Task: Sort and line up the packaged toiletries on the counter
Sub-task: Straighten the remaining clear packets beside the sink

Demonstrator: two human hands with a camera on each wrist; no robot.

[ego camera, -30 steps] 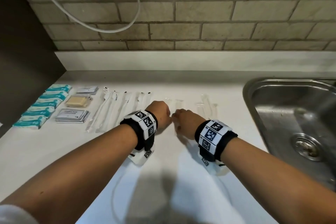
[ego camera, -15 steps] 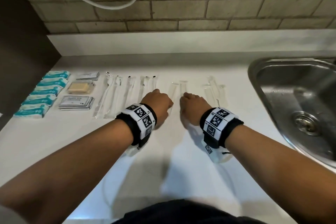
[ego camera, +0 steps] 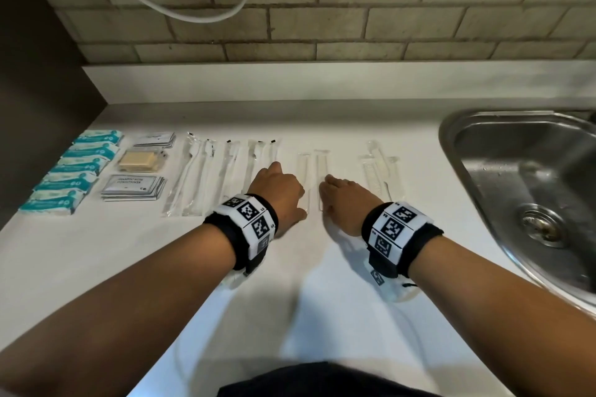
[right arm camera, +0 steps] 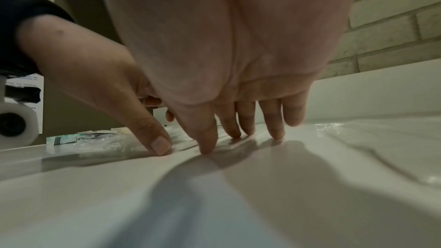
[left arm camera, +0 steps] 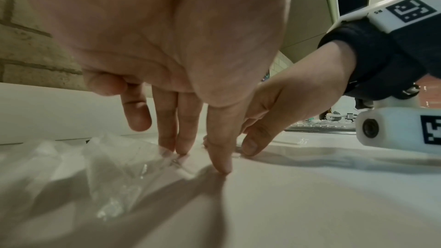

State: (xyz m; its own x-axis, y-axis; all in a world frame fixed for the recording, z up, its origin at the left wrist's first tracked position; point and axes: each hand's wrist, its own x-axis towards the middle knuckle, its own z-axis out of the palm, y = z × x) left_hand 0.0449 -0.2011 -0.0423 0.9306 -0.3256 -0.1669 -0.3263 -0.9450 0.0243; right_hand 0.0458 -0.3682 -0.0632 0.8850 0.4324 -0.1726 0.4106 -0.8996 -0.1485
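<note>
My left hand [ego camera: 277,193] and right hand [ego camera: 342,200] lie side by side on the white counter [ego camera: 161,267], fingers straight and pressing down. Two slim clear packets [ego camera: 311,167] lie between them. The left fingertips [left arm camera: 181,152] rest on the edge of a crinkled clear wrapper [left arm camera: 114,159], thumb on the counter. The right fingertips [right arm camera: 276,135] press the counter beside the packets. To the left lie a row of wrapped toothbrushes [ego camera: 200,177], a soap bar [ego camera: 138,161], shampoo sachets [ego camera: 134,187] and a column of teal packets [ego camera: 71,177]. Wrapped combs [ego camera: 377,177] lie to the right.
A steel sink [ego camera: 532,190] is set into the counter at the right. A brick wall [ego camera: 322,10] with a hanging white cable [ego camera: 200,14] stands behind. A dark cabinet side [ego camera: 38,90] borders the left end.
The hands, touching one second ago, have parted so the two clear packets show between them. Both have slid a little away from me along the counter.
</note>
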